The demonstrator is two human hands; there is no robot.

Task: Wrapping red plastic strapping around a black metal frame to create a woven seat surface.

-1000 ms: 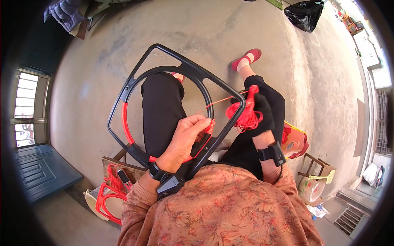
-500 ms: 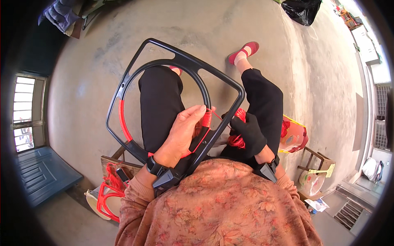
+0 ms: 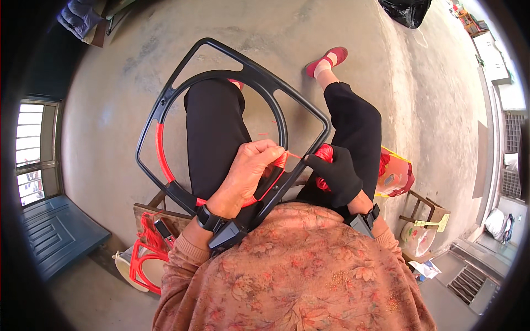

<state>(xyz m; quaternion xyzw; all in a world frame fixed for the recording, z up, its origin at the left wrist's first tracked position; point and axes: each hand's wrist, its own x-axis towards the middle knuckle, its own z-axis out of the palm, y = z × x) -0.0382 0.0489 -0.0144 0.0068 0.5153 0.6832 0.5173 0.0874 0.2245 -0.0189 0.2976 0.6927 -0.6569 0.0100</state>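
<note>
A black frame (image 3: 259, 85), angular outside with a round ring inside, lies tilted across my lap. Red cord (image 3: 162, 151) is wrapped around stretches of the ring on its left, lower and right sides. My bare left hand (image 3: 245, 168) is closed at the ring's right side, thumb and finger pinching the cord beside the wound turns. In a black fingerless-looking glove, my right hand (image 3: 339, 174) grips a hank of red cord (image 3: 326, 153) just outside the frame. A short length of cord runs between both hands across the frame's right part.
On the left, a wooden stool (image 3: 144, 212) carries red cord and a small dark device, beside a red frame (image 3: 141, 270). A red bag (image 3: 396, 176) and another wooden stool (image 3: 436, 215) stand right. A black plastic bag (image 3: 407, 12) lies far off.
The frame has shifted slightly left and away from me. My left hand has moved a little right along the cord, and the strand between my hands now looks short and straight.
</note>
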